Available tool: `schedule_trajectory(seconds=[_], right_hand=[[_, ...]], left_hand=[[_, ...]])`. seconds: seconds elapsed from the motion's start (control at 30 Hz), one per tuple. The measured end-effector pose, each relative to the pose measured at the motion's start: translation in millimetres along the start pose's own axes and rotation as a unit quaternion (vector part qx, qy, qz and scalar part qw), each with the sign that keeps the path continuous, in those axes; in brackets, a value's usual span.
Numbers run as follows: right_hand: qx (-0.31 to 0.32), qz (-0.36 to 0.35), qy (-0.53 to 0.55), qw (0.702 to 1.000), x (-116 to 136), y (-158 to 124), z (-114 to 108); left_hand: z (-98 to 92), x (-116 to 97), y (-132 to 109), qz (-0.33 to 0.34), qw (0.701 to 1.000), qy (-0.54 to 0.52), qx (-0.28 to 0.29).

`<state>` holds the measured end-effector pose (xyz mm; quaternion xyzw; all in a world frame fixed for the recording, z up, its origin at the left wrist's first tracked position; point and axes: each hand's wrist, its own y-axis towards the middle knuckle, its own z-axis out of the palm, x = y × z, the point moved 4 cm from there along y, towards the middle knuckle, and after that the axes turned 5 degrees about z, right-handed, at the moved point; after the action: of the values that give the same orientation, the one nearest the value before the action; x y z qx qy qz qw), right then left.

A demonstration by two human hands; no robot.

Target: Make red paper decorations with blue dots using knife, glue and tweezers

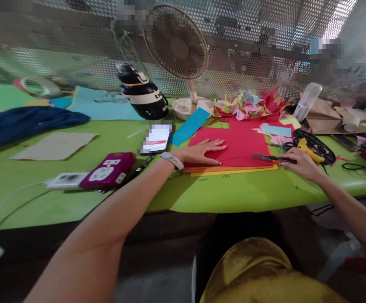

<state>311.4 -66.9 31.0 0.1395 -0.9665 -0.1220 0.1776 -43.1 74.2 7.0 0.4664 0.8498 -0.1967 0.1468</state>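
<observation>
My left hand (203, 152) lies flat with spread fingers on a stack of red paper (246, 141), near its front edge. Orange and yellow sheets (233, 171) stick out beneath the red one. In my right hand (301, 164) is a slim cutting tool (265, 157) with a dark pointed blade and a black-and-orange handle. Its tip rests over the right part of the red paper, where a faint line runs towards my left fingers. Whether the tool is a knife or scissors I cannot tell. Just behind my right hand sits a yellow-and-black tape-like tool (307, 149).
A phone (156, 138), a blue paper strip (191, 126), a purple power bank (109, 170) and a black bottle (145, 94) stand left. Behind are a fan (179, 46) and folded paper pieces (249, 105). A brown paper bag (324, 115) lies right; the table's edge (214, 206) is close.
</observation>
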Motion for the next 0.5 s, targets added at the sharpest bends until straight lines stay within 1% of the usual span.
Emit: schedule_trajectory(seconds=[0.23,0.37,0.5], right_hand=[[0.008,0.019,0.001,1.000,-8.1,-5.7,2.6],[0.007,0.028,0.003,1.000,-10.9,-7.2,1.0],[0.014,0.022,0.007,1.000,-11.3,-6.4,1.3]], left_hand=[[-0.4,0.3,0.5,0.011,1.000,0.000,0.002],[-0.4,0.8,-0.3,0.003,1.000,-0.013,-0.002],[0.2,1.0,-0.1,0.009,1.000,0.011,-0.001]])
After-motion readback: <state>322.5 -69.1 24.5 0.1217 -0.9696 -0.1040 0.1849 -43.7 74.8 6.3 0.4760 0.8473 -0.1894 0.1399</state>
